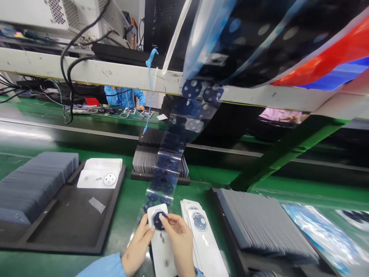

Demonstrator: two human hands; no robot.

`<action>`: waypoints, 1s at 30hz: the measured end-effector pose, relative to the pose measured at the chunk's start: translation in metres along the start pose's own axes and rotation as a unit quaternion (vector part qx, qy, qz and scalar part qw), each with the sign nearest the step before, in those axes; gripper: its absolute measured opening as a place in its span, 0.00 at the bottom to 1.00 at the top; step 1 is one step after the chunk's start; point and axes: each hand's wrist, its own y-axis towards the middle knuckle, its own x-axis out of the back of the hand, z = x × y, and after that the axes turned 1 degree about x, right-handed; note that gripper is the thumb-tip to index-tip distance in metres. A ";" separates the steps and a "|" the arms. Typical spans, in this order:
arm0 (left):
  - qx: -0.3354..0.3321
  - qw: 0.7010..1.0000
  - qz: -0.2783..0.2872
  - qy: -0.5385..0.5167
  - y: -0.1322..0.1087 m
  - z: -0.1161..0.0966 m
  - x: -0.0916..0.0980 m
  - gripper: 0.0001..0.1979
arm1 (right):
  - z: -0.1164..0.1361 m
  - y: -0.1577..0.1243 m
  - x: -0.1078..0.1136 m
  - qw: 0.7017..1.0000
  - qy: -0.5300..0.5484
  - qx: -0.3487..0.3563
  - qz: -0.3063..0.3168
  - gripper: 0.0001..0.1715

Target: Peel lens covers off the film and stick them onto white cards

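A white phone back cover (158,252) lies near the bottom middle, its camera end pointing away from me. My left hand (137,246) is closed on its left edge, thumb on top near the camera area. With thumb and fingers pinched, my right hand (180,240) holds a dark round camera film (157,221) over the cover's camera ring. Whether the film is fully flat there I cannot tell. To the right, touching or close to my right hand, several white back covers (206,246) with dark round camera areas lie stacked.
A clear strip of dark round films (164,177) hangs from the shelf beam (115,75) to the green bench (129,192). Black trays (100,231) hold grey sheets (37,184) and white covers (99,173); more grey sheets (265,223) stand right. Across the bench is a person's blue sleeve (123,96).
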 end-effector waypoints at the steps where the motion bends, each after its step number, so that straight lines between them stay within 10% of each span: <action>1: -0.002 1.000 -0.002 0.001 0.001 0.001 0.001 0.37 | 0.000 0.000 0.000 1.000 -0.001 0.001 -0.001 0.30; 30: -0.024 0.998 0.049 0.031 -0.005 -0.007 -0.006 0.33 | -0.004 0.001 0.001 1.000 -0.022 -0.008 0.000 0.31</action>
